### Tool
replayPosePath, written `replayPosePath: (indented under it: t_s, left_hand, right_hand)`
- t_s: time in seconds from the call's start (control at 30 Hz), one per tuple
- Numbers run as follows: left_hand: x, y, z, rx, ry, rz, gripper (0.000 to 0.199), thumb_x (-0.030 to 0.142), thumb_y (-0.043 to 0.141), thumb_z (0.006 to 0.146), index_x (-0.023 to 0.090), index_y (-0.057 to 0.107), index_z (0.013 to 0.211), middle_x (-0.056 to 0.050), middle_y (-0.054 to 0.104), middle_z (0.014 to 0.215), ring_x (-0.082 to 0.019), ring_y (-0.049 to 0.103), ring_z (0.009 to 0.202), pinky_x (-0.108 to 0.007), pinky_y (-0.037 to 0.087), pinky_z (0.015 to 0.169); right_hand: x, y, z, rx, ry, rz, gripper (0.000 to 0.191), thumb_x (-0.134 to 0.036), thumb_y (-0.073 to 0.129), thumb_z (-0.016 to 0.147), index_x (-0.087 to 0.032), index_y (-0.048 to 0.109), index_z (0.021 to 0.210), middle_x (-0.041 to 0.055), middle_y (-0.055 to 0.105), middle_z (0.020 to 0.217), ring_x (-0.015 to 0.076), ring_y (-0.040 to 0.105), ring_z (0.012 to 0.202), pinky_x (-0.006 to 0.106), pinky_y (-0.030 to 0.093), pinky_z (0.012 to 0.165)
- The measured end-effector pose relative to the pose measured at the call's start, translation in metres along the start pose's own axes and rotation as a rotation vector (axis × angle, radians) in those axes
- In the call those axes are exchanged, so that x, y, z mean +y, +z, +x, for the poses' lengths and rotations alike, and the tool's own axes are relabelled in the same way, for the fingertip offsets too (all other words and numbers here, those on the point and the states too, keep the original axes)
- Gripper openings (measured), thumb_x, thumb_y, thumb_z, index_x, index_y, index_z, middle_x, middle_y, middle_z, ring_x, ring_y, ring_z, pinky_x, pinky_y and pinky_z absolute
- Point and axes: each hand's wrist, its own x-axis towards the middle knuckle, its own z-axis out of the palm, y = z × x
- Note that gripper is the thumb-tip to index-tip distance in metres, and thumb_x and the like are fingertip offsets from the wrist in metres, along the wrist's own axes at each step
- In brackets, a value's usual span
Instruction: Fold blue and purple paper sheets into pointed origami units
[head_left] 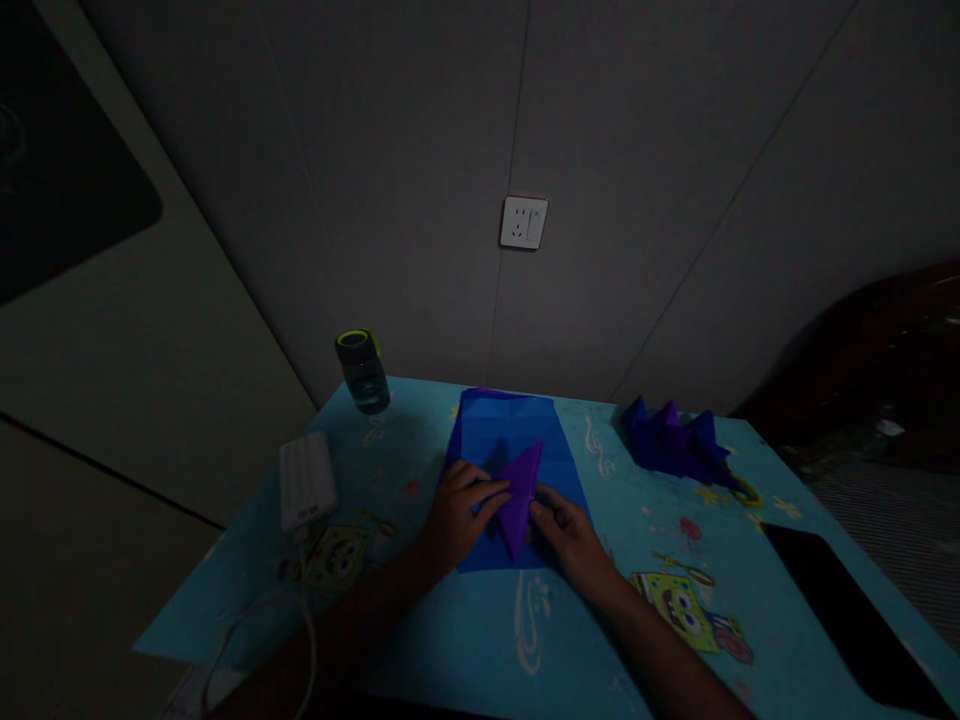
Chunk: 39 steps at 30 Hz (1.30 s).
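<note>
A purple sheet of paper point(517, 500), folded into a triangle, is between my two hands above the blue paper sheets point(517, 425). My left hand point(461, 510) lies over the triangle's left corner with its fingers on the paper. At the long right edge, my right hand point(566, 535) pinches the fold between thumb and fingers. The blue sheets lie flat in a stack, with a purple edge showing at the top. Parts of the triangle are covered by my left fingers.
Folded blue and purple paper pieces point(675, 440) stand at the back right. A water bottle point(363, 372) and a white power bank point(307, 480) with a cable are on the left. A black flat object point(847, 610) lies right. The wall has a socket point(523, 222).
</note>
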Motion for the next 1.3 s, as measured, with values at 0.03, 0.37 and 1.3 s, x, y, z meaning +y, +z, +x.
replayPosePath:
  t_s: [0.03,0.37,1.3]
  left_hand:
    - [0.000,0.002,-0.002,-0.033,0.014,-0.006,0.020,0.030,0.064,0.087,0.023,0.074,0.104,-0.005,0.063,0.083,-0.020,0.057,0.086,-0.034,0.048,0.081]
    - [0.011,0.016,-0.010,-0.097,-0.092,-0.102,0.036,0.021,0.072,0.077,0.022,0.061,0.111,-0.008,0.057,0.113,-0.023,0.057,0.108,-0.038,0.048,0.096]
    - [0.005,0.013,-0.009,-0.168,-0.564,-1.099,0.051,0.033,0.059,0.086,0.024,0.052,0.136,-0.010,0.060,0.133,-0.026,0.059,0.117,-0.040,0.046,0.101]
  right_hand:
    - [0.003,0.001,0.000,0.020,0.000,0.008,0.043,-0.053,0.059,0.088,-0.022,0.062,0.118,-0.0002,0.065,0.070,0.0154,0.057,0.061,0.028,0.047,0.062]
    - [0.004,0.010,-0.003,0.189,-0.085,-0.190,0.042,-0.048,0.058,0.088,-0.019,0.060,0.119,0.0048,0.070,0.089,0.0194,0.062,0.074,0.030,0.049,0.070]
    - [-0.007,-0.008,-0.003,0.487,-0.171,-0.244,0.026,-0.036,0.059,0.081,-0.018,0.076,0.088,0.0020,0.069,0.066,0.0176,0.061,0.062,0.027,0.048,0.058]
